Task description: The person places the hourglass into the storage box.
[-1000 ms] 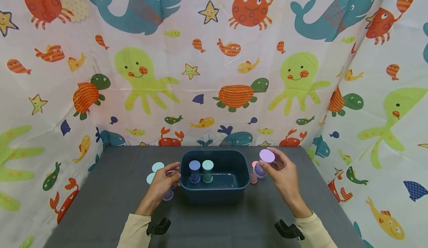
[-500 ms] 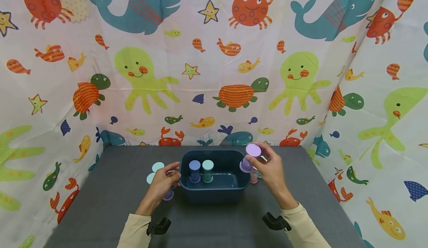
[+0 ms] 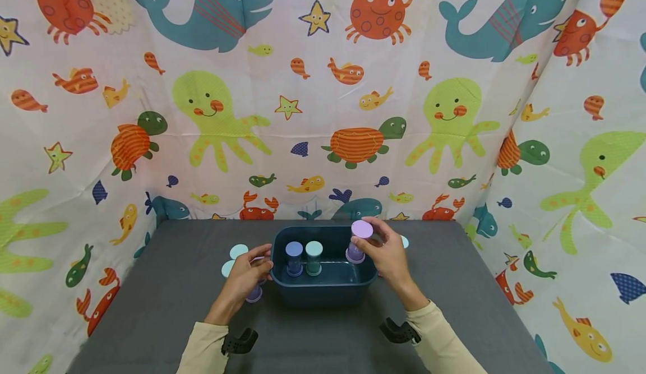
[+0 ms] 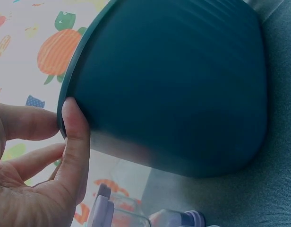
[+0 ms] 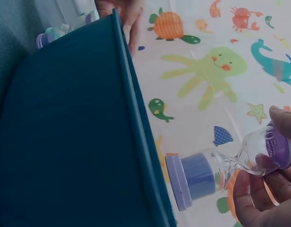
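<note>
My right hand holds a purple-capped sand timer by its upper end, over the right part of a dark teal plastic bin. In the right wrist view the timer shows clear glass bulbs, with purple sand in the end away from the hand. Thumb and fingers of my left hand pinch the bin's left rim, as the left wrist view shows on the bin wall. Inside the bin stand a blue sand timer and a mint sand timer, side by side toward the left.
Left of the bin, partly behind my left hand, are several more timers, including mint-capped timers and a purple timer. A mint cap shows behind my right hand. A sea-animal curtain hangs behind the grey table.
My right hand has carried the purple sand timer leftward from beside the bin to over its right part. My left hand has stayed at the rim.
</note>
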Demonstrator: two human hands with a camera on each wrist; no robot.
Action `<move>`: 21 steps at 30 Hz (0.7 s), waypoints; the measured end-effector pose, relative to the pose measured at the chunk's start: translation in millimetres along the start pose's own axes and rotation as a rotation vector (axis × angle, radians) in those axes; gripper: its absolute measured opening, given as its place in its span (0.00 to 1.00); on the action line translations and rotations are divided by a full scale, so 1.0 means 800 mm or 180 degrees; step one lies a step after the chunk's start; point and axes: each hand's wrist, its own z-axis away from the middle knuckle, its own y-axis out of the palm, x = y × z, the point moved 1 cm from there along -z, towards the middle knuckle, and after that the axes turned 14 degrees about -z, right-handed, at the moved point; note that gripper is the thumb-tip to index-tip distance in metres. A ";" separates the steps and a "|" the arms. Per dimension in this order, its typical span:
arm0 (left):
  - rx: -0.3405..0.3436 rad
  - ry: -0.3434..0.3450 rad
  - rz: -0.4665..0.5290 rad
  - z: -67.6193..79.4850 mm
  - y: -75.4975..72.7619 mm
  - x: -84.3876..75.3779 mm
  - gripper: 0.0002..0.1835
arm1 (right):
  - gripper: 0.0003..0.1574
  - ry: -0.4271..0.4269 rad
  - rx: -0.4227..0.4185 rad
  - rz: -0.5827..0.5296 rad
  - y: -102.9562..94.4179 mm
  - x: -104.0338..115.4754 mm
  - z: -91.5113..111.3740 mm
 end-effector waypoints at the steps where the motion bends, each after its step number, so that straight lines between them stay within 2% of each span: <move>1: 0.0003 0.0004 0.0006 0.000 0.000 0.000 0.25 | 0.33 0.0032 0.0005 -0.0002 0.002 -0.002 -0.001; 14: 0.0023 0.0034 -0.0007 0.001 -0.002 -0.001 0.26 | 0.31 0.0246 0.0127 0.0089 0.022 -0.027 -0.013; 21: 0.0018 0.0014 -0.0026 0.001 -0.001 -0.002 0.26 | 0.32 0.0422 0.0166 0.0184 0.029 -0.029 -0.018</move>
